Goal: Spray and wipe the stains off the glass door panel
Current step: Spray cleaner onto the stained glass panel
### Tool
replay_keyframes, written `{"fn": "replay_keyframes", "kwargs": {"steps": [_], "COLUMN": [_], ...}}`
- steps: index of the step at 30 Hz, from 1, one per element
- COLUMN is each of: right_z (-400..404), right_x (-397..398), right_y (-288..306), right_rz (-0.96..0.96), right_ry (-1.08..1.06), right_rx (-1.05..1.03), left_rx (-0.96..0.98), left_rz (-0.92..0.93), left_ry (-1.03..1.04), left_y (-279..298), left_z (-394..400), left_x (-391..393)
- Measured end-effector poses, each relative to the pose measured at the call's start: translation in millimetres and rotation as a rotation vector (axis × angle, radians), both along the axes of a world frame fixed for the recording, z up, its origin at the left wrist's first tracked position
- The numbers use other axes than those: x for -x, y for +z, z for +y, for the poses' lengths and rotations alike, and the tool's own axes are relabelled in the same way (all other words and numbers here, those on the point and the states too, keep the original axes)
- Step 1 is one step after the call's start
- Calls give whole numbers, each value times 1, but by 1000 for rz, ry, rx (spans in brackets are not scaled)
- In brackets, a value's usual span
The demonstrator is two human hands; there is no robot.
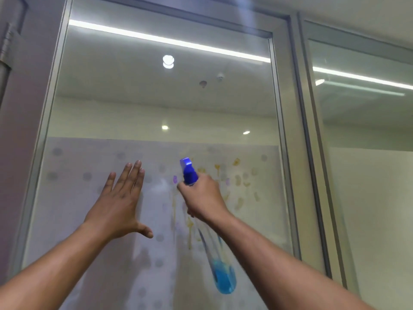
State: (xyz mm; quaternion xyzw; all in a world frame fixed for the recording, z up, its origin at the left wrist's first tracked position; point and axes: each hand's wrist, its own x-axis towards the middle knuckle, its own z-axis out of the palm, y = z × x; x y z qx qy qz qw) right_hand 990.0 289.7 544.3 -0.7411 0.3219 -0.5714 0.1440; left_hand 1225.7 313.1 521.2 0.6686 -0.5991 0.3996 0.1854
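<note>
Right hand (pixel 202 198) grips the spray bottle (pixel 220 265); left hand (pixel 119 206) is flat, empty. No cloth visible, so yellow stains (pixel 238 180) may run down the glass door (pixel 156 97).

I have one view only, from the head camera, so nothing is shared. It sits close to the grey-framed glass door panel (pixel 161 104), facing it and tilted upward, with both bare forearms reaching in from the bottom edge; wide-angle bending shows at the frame sides.
</note>
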Motion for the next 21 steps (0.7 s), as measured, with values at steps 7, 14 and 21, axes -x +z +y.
{"fn": "replay_keyframes", "kwargs": {"steps": [7,14,21], "right_z": [-1,-42,-60], "right_x": [-16,86,117], "right_y": [-14,-10,-41], "right_rz": [53,-362,-404], "right_ry": [2,-184,-255], "right_rx": [-32,-101,-172], "left_rx": [-47,-60,-57], "left_rz": [2,-14,-17], "left_ry": [49,68,63], "left_y": [4,5,4], "left_z": [12,18,19], "left_x": [6,11,12]}}
